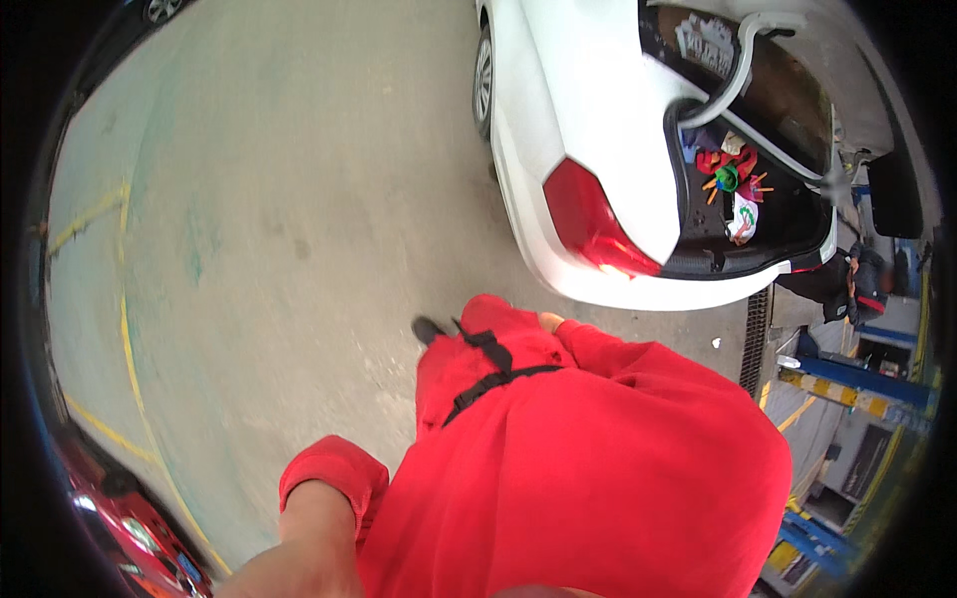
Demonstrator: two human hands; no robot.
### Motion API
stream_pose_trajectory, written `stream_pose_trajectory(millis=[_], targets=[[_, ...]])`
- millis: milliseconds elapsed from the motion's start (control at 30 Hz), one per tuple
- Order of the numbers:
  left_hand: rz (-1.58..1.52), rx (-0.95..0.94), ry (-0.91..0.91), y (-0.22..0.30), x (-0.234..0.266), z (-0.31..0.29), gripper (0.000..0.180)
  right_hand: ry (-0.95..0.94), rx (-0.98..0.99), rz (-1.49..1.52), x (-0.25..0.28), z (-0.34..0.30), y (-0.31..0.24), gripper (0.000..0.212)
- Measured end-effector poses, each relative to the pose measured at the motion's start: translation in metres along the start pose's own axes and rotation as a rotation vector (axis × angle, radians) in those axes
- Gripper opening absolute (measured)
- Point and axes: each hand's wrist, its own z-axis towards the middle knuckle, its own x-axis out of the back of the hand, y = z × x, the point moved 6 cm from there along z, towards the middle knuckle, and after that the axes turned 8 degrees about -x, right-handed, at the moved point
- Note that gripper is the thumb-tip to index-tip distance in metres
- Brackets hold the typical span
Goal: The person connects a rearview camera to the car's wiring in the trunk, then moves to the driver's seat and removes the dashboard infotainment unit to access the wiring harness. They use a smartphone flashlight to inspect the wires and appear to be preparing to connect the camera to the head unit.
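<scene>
My left hand point(289, 570) is at the lower edge, below a bunched red sleeve. Its fingers run out of the picture, so its state does not show. Only a small bit of my right hand point(550, 322) peeks out past the red sleeve, beside my thigh, and its fingers are hidden. In front of me stands a white car point(598, 90) with its trunk up and a red tail light point(598, 224) nearest me. Inside the trunk point(713, 254) lie a red cloth point(710, 161), a green item point(728, 178), some orange sticks and a white bag point(743, 219).
A floor grate point(755, 339) runs behind the car. At the right are a person in dark clothes point(867, 284) and blue-and-yellow lift posts point(847, 379). A red car point(135, 533) is at the lower left, past yellow floor lines point(130, 349).
</scene>
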Motion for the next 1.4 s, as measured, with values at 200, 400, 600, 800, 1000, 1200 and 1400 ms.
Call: stream_pose_trajectory(millis=[200, 400, 600, 800, 1000, 1200, 1400], targets=[[0.329, 0.371, 0.122, -0.162, 0.129, -0.053, 0.018, 0.068, -0.113, 0.175, 0.083, 0.095, -0.094, 0.037], [0.613, 1.211, -0.681, -0.404, 0.301, -0.339, 0.026, -0.023, -0.338, 0.210, 0.164, 0.225, -0.138, 0.060], [0.615, 2.249, -1.060, -0.377, 0.506, -0.636, 0.069, -0.059, -0.159, -0.405, 0.452, 0.323, -0.260, 0.047], [0.739, 2.672, -0.724, -0.414, 0.598, -0.685, 0.070, 0.383, -0.240, 0.499, 0.798, 0.374, -0.394, 0.050], [0.642, 2.687, -0.507, -0.653, 0.647, -0.725, 0.062, 0.351, -0.191, 0.751, 0.984, 0.526, -0.489, 0.054], [0.521, 2.661, -0.467, -0.937, 0.747, -0.751, 0.055, 0.163, -0.473, 0.530, 1.059, 0.645, -0.489, 0.065], [0.368, 2.596, 0.092, -1.272, 0.856, -0.732, 0.044, 0.489, -0.670, 0.534, 1.218, 0.656, -0.460, 0.078]])
